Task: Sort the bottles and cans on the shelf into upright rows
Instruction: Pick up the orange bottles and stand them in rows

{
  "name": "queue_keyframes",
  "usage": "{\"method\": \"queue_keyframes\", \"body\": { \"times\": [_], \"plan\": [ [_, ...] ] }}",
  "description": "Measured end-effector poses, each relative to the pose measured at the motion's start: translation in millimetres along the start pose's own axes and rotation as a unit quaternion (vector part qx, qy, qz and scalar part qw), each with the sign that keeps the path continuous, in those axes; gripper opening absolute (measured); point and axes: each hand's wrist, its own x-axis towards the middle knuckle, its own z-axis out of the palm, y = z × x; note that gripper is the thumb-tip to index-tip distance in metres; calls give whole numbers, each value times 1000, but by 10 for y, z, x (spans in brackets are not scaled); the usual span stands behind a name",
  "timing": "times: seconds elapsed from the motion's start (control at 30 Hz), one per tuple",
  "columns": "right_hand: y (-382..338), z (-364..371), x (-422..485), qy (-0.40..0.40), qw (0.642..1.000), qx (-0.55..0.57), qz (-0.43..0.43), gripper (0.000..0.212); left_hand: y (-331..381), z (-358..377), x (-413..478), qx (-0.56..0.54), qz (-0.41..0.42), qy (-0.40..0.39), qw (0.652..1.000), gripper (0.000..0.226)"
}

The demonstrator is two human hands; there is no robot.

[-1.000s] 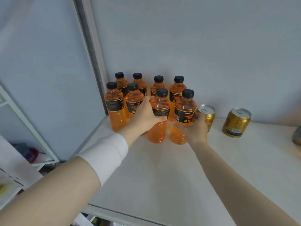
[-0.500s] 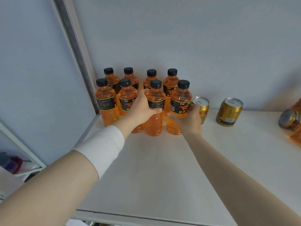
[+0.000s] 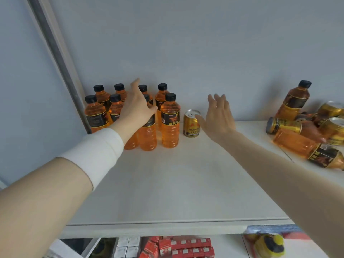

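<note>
**Eight orange bottles point(image 3: 170, 127) upright, both grips wide**

Those eight stood in two rows of four at the back left of the white shelf point(image 3: 167, 183), black caps up, close to the wall corner. The left hand point(image 3: 136, 110) was raised in front of the middle of the group, fingers straight and spread, its grip wide and holding nothing. Whether it touched a bottle could not be told. A white sleeve point(image 3: 96, 151) wrapped that forearm near the wrist.

Just right of the front row stood one gold can point(image 3: 191, 125), upright with its tab end up. The right hand point(image 3: 218, 118) was beside it, fingers straight and pointing toward the wall, grip wide and empty, the thumb just beside the can's right side.

Well apart, at the shelf's right end, was an unsorted heap. A leaning bottle point(image 3: 296, 101) rested tilted on the others, a lying bottle point(image 3: 294, 142) was flat on its side in front, and several toppled cans point(image 3: 284, 125) lay among them. Red boxes point(image 3: 186, 246) showed below the shelf's front edge.
</note>
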Motion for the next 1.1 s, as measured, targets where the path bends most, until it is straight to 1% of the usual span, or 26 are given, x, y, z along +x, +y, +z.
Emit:
{"method": "queue_keyframes", "body": {
  "times": [0.07, 0.1, 0.17, 0.23, 0.3, 0.37, 0.47, 0.57, 0.67, 0.8, 0.87, 1.0, 1.1],
  "plan": [
    [276, -224, -13, 2, 994, -106, -28, 72, 218, -32, -48, 82, 47, 31, 995, 79],
    [433, -338, -46, 1, 989, -146, -34, 72, 355, -20, -86, 128, 68, 33, 989, 75],
    [790, -558, -168, -11, 980, -194, -38, 71, 669, 89, -200, 210, 96, 17, 973, 67],
    [1176, -762, -350, -30, 973, -227, -36, 72, 1035, 290, -369, 255, 92, -19, 962, 65],
    [1598, -961, -554, -43, 970, -236, -31, 72, 1446, 578, -579, 247, 57, -70, 965, 69],
    [2073, -1161, -751, -33, 973, -227, -19, 71, 1914, 921, -788, 236, 51, -110, 964, 71],
    [2842, -1451, -1026, -38, 971, -234, 22, 71, 2669, 1451, -1090, 239, 94, -161, 953, 67],
    [3629, -1703, -1245, -38, 972, -217, 87, 69, 3394, 1946, -1316, 205, 141, -212, 945, 61],
    [4322, -1932, -1457, -29, 965, -219, 142, 69, 4068, 2433, -1490, 181, 211, -228, 933, 51],
    [5150, -2167, -1658, -51, 945, -261, 193, 74, 4845, 3103, -1703, 163, 276, -250, 914, 61],
    [5538, -2279, -1690, -45, 940, -263, 212, 71, 5164, 3399, -1761, 144, 302, -254, 907, 56],
    [6225, -2503, -1636, -66, 926, -258, 269, 69, 5650, 3929, -1736, 102, 331, -288, 893, 45],
    [6674, -2622, -1545, -68, 917, -241, 309, 62, 5915, 4335, -1592, 72, 322, -316, 889, 37]
  ]
}}
